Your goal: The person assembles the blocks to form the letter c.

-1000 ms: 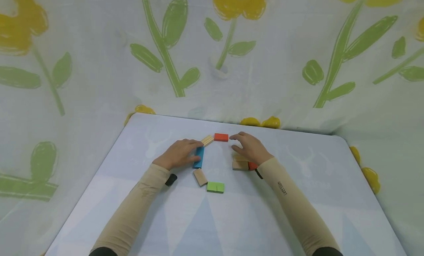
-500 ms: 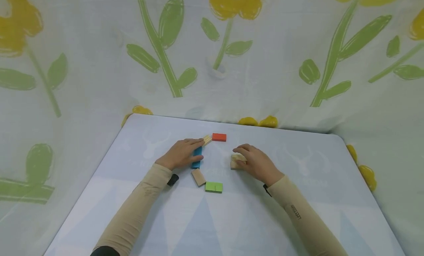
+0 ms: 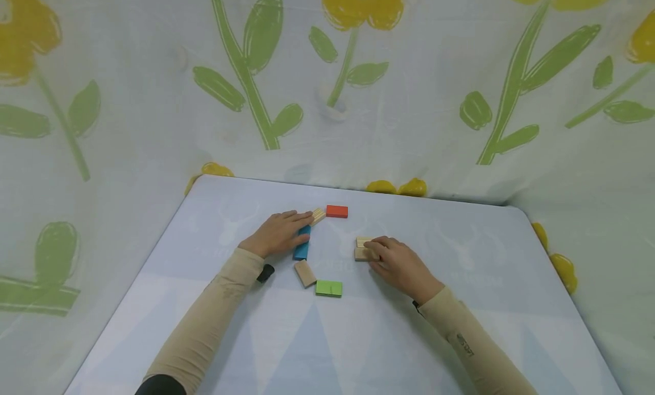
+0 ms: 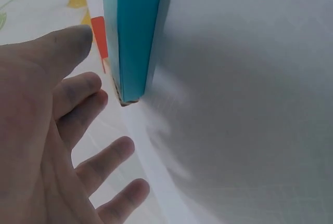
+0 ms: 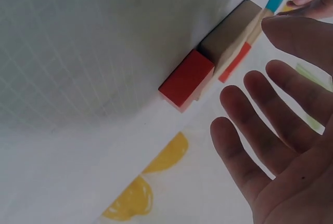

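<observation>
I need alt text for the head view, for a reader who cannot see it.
A person's left hand partly hides a blue block and their right hand overlaps pale wooden blocks, on a whitish patterned table. Nearby lie a red block, a striped wooden block, a plain wooden block and a green block.

here's the head view, high up, facing forward and down across the pale printed tabletop (image 3: 327,349); left wrist looks close in at a smooth blue rectangular block (image 4: 136,37); right wrist, also close, faces a small red rectangular block (image 5: 187,78), sharing that blue one beyond.
</observation>
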A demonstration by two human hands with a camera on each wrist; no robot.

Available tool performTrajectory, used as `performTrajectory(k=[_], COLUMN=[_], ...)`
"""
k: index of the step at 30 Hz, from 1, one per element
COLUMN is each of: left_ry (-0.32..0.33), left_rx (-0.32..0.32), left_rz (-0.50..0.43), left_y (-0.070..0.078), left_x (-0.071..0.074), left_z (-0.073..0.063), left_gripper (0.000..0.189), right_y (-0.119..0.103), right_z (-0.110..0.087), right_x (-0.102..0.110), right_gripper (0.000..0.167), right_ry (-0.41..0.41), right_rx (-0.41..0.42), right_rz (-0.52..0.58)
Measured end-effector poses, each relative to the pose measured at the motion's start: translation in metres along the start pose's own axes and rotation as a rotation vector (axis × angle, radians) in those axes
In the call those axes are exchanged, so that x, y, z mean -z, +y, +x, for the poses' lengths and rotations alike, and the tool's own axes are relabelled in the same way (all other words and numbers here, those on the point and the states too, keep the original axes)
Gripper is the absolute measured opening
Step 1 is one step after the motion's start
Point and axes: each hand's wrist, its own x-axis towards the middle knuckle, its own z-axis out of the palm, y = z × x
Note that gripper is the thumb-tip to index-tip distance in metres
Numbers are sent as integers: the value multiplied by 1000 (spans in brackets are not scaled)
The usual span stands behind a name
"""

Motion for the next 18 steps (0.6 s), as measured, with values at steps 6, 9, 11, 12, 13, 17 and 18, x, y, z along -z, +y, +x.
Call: performTrajectory(k=[6, 9, 11, 12, 13, 17, 18], left_ry=[-36, -44, -43, -42, -41, -40, -43], left_rx=[16, 16, 14, 12, 10, 6, 8], left_rz=[-14, -18, -15, -12, -9, 2, 4], left_y=[1, 2, 2, 2, 2, 2, 3], left_x=[2, 2, 2, 2, 2, 2, 2], left_z=[0, 0, -1, -1, -1, 0, 0], left_gripper=[58, 58, 58, 58, 58, 57, 57], right_y=[-3, -4, -4, -4, -4, -2, -1], right_z=[2, 3, 3, 3, 3, 3, 3], right_x=[-4, -6, -7, -8, -9, -12, -12], right_gripper=[48, 46, 43, 42, 40, 35, 34], right_ry=[-19, 0, 23, 36, 44, 60, 59], right_rx=[-11, 12, 38, 52, 62, 85, 86], right_rz=[-38, -31, -23, -22, -23, -34, -34])
